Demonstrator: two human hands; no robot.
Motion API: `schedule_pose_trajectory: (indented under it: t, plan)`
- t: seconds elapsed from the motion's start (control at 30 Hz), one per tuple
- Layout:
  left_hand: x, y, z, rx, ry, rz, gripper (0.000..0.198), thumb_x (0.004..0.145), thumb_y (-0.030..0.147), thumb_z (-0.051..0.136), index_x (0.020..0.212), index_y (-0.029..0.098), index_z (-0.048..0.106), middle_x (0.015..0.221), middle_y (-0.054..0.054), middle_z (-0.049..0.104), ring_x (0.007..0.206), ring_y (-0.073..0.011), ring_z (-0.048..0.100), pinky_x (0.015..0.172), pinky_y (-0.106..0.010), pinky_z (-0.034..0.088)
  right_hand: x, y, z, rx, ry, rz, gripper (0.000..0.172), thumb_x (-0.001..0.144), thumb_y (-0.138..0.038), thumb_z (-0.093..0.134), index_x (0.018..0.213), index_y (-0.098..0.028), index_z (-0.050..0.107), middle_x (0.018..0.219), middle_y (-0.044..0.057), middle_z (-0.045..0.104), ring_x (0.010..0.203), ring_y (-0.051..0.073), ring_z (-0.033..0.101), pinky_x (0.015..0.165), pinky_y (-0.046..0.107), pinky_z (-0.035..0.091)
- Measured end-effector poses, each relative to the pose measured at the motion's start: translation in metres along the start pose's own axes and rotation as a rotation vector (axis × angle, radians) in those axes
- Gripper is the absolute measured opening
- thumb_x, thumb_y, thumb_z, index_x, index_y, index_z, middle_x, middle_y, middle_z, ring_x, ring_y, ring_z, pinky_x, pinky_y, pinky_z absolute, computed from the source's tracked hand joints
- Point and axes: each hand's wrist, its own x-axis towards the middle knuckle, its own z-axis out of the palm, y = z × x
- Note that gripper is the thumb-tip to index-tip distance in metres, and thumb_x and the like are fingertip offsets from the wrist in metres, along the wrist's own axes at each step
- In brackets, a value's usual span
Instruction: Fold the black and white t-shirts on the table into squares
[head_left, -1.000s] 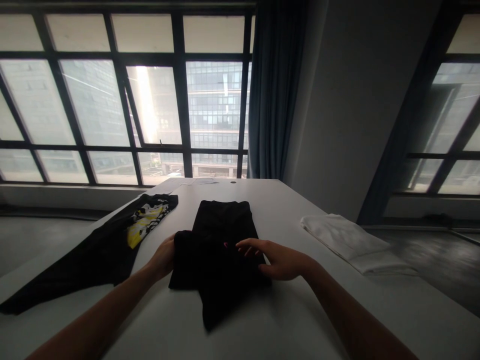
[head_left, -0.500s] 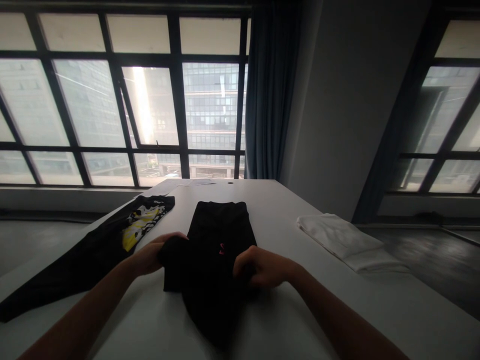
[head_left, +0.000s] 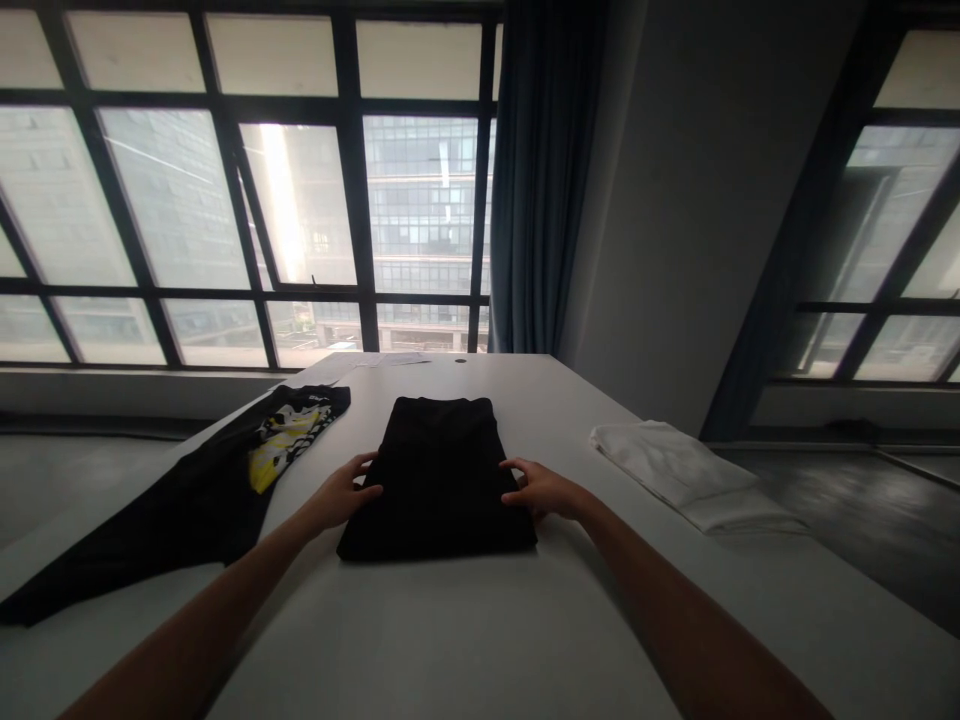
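Note:
A black garment [head_left: 442, 470], folded into a compact, nearly rectangular bundle, lies in the middle of the white table [head_left: 450, 640]. My left hand [head_left: 346, 492] holds its left side, thumb on the edge and fingers somewhat spread. On the opposite side my right hand [head_left: 544, 490] has hold of the right edge, thumb and forefinger on the cloth; its other fingers are partly hidden. The bundle's near edge is straight and a few layers thick.
Left of the bundle lies a long black garment [head_left: 187, 500] with a yellow and white print. A folded white cloth [head_left: 675, 470] rests near the table's right edge. Papers [head_left: 397, 359] lie at the far end, before windows and a dark blue curtain [head_left: 532, 200].
The loose near part of the black garment has been folded over onto the rest, covering the small pink mark. Both hands have moved to the bundle's sides.

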Motion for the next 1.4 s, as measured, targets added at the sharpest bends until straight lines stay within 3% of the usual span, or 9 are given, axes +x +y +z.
schedule_pose_trajectory:
  t: [0.13, 0.33, 0.47, 0.57, 0.67, 0.8, 1.0, 1.2, 1.4]
  plan:
    - [0.001, -0.006, -0.003, 0.343, 0.068, 0.123, 0.046, 0.067, 0.032, 0.073, 0.111, 0.021, 0.071, 0.094, -0.007, 0.076, 0.072, -0.0239, 0.069, 0.078, -0.036, 0.053, 0.002, 0.002, -0.001, -0.171, -0.042, 0.001, 0.042, 0.072, -0.024, 0.080, 0.108, -0.017, 0.059, 0.079, -0.003, 0.056, 0.056, 0.009, 0.059, 0.054, 0.025, 0.056]
    - [0.002, -0.014, -0.008, 0.706, 0.047, 0.252, 0.043, 0.076, 0.025, 0.059, 0.117, 0.022, 0.070, 0.146, -0.009, 0.052, 0.125, -0.0342, 0.055, 0.102, -0.045, 0.045, -0.002, 0.001, -0.004, -0.297, -0.147, 0.118, 0.027, 0.081, -0.017, 0.067, 0.106, -0.016, 0.058, 0.071, -0.003, 0.059, 0.054, 0.012, 0.064, 0.051, 0.025, 0.055]
    - [0.002, -0.017, -0.019, 0.638, -0.186, 0.434, 0.058, 0.076, 0.018, 0.053, 0.133, 0.025, 0.060, 0.149, -0.004, 0.049, 0.136, -0.0292, 0.046, 0.114, -0.046, 0.034, -0.006, 0.000, -0.010, -0.470, -0.017, -0.069, 0.027, 0.080, -0.013, 0.064, 0.107, -0.017, 0.065, 0.093, 0.005, 0.066, 0.069, 0.014, 0.067, 0.066, 0.028, 0.056]
    - [0.003, -0.021, -0.030, 0.594, -0.353, 0.382, 0.060, 0.074, 0.016, 0.054, 0.133, 0.027, 0.061, 0.147, -0.003, 0.050, 0.136, -0.0283, 0.045, 0.115, -0.044, 0.034, -0.006, 0.003, -0.015, -0.611, 0.072, -0.273, 0.055, 0.070, 0.000, 0.062, 0.121, -0.021, 0.065, 0.121, 0.009, 0.061, 0.096, 0.019, 0.066, 0.086, 0.029, 0.053]
    - [0.005, -0.025, -0.039, 0.615, -0.383, 0.389, 0.054, 0.079, 0.020, 0.052, 0.132, 0.027, 0.061, 0.149, -0.003, 0.049, 0.138, -0.0272, 0.043, 0.115, -0.045, 0.033, -0.003, 0.008, -0.016, -0.699, 0.082, -0.311, 0.075, 0.065, 0.005, 0.059, 0.135, -0.022, 0.059, 0.142, 0.011, 0.048, 0.122, 0.026, 0.055, 0.101, 0.035, 0.047]
    - [0.008, -0.029, -0.039, 0.653, -0.379, 0.477, 0.047, 0.082, 0.021, 0.053, 0.127, 0.028, 0.064, 0.149, -0.003, 0.048, 0.143, -0.0277, 0.035, 0.117, -0.050, 0.026, 0.006, 0.014, -0.010, -0.755, 0.126, -0.428, 0.059, 0.071, -0.001, 0.062, 0.127, -0.022, 0.066, 0.151, 0.012, 0.040, 0.136, 0.033, 0.041, 0.111, 0.047, 0.038]
    - [0.008, -0.023, -0.024, 0.657, -0.276, 0.537, 0.033, 0.083, 0.020, 0.049, 0.105, 0.027, 0.073, 0.140, -0.002, 0.059, 0.139, -0.0256, 0.042, 0.119, -0.052, 0.020, 0.014, 0.011, -0.004, -0.756, 0.209, -0.548, 0.037, 0.074, 0.000, 0.058, 0.099, -0.019, 0.078, 0.137, 0.012, 0.057, 0.128, 0.031, 0.050, 0.111, 0.047, 0.037]
    - [-0.017, 0.016, -0.031, 0.482, -0.434, 0.538, 0.023, 0.086, 0.030, 0.057, 0.101, 0.030, 0.075, 0.125, -0.002, 0.070, 0.131, -0.0284, 0.050, 0.119, -0.053, 0.016, -0.019, -0.005, -0.029, -0.529, -0.107, -0.474, 0.029, 0.075, -0.014, 0.061, 0.098, -0.020, 0.078, 0.126, 0.007, 0.067, 0.126, 0.028, 0.053, 0.111, 0.044, 0.037]
    - [-0.047, 0.040, -0.034, 0.319, -0.547, 0.462, 0.026, 0.085, 0.042, 0.064, 0.098, 0.026, 0.079, 0.103, -0.010, 0.076, 0.100, -0.0291, 0.066, 0.097, -0.037, 0.046, -0.053, -0.021, -0.044, -0.361, -0.403, -0.350, 0.029, 0.076, -0.030, 0.069, 0.100, -0.016, 0.077, 0.105, 0.007, 0.074, 0.109, 0.027, 0.064, 0.100, 0.037, 0.046]
